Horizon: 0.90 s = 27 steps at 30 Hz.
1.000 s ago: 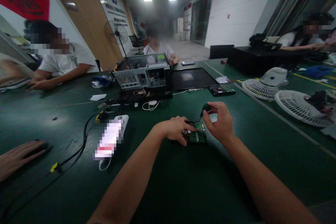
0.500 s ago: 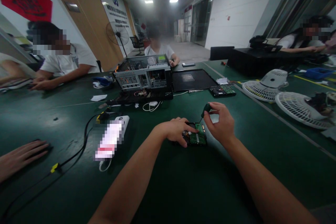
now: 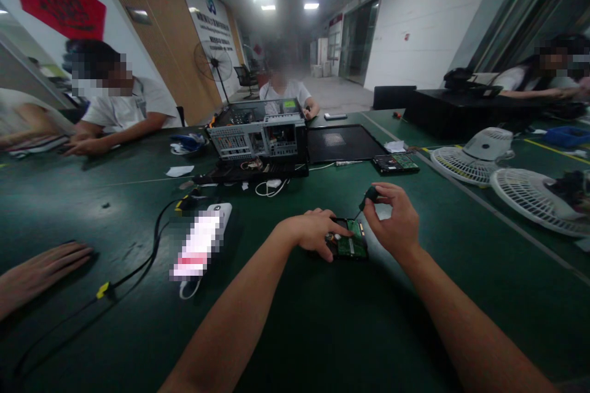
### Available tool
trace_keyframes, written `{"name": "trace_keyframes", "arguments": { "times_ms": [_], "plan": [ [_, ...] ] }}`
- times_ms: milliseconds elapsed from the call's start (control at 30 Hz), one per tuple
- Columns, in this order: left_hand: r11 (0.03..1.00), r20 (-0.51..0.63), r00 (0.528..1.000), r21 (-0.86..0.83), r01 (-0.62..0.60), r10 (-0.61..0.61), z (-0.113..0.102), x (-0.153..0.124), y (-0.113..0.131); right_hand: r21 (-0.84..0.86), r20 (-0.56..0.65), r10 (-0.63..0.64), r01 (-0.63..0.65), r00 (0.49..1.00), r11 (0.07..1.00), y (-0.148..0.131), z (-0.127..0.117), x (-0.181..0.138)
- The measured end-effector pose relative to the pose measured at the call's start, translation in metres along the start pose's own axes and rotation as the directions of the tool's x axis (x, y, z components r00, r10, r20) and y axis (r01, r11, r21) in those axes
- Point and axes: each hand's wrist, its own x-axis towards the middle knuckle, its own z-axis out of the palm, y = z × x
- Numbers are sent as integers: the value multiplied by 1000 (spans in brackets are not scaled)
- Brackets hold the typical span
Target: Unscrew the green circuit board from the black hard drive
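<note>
A hard drive [image 3: 354, 247] lies on the green table with its green circuit board facing up. My left hand [image 3: 317, 232] holds it down from the left, with the index finger stretched across the board and the thumb at the near side. In my right hand [image 3: 397, 219] is a small screwdriver [image 3: 367, 197] with a dark green handle, pinched between thumb and fingers. Its thin shaft slants down to the far part of the board. The tip is too small to tell whether it sits in a screw.
An opened computer case [image 3: 258, 138] stands ahead, beside its black panel [image 3: 345, 143]. Another hard drive [image 3: 395, 163] lies beyond my right hand. At left are a phone [image 3: 203, 245], a cable [image 3: 152, 252] and another person's hand [image 3: 50, 270]. Fan parts [image 3: 465, 163] lie at right.
The whole view has shifted slightly, so everything appears a little farther right. Both hands keep their grips, and the screwdriver still points at the same part of the board.
</note>
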Motion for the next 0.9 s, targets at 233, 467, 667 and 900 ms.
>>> {"name": "trace_keyframes", "arguments": {
  "times_ms": [233, 467, 667, 900],
  "plan": [
    [1000, 0, 1000, 0, 4, -4, 1, 0, -1, -78, -7, -5, 5, 1000, 997, -4, -3, 5],
    [1000, -2, 1000, 11, -22, 22, 0, 0, -3, -35, 18, 10, -10, 1000, 999, -3, -3, 5],
    [1000, -18, 1000, -26, -17, 16, 2, 0, -7, -190, -37, -47, 39, 998, 981, -3, -1, 5],
    [1000, -25, 1000, 16, -4, 5, 3, 0, -4, -97, 43, -31, 35, 999, 995, -10, -4, 6]
  ]
}}
